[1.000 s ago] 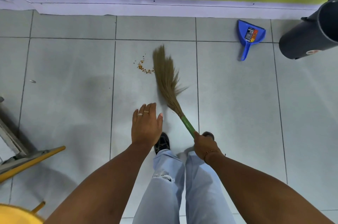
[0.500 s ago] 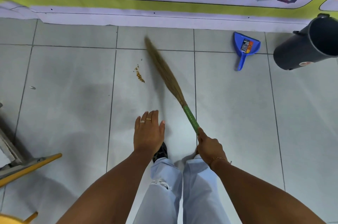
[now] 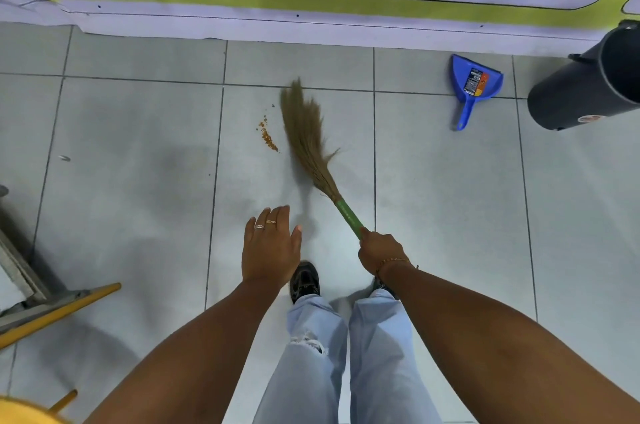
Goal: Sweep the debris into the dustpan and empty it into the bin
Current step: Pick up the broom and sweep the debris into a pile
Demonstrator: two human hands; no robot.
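Note:
My right hand (image 3: 379,253) grips the green handle of a straw broom (image 3: 306,136). Its bristles fan out on the tiled floor just right of a small streak of orange-brown debris (image 3: 267,137). My left hand (image 3: 270,248) hovers flat, fingers apart, holding nothing, above the floor left of the handle. A blue dustpan (image 3: 474,85) lies on the floor at the upper right, handle pointing toward me. A black bin (image 3: 588,87) stands at the far right edge, partly cut off.
A printed banner (image 3: 311,7) covers the base of the wall ahead. A yellow-edged metal frame (image 3: 45,305) sits at the left. One small scrap (image 3: 64,158) lies on the left tile. My legs and a black shoe (image 3: 304,281) are below the hands.
The broom was lifted and swung away from the wall side, then came down again right of the debris. The debris pile is now a tighter streak.

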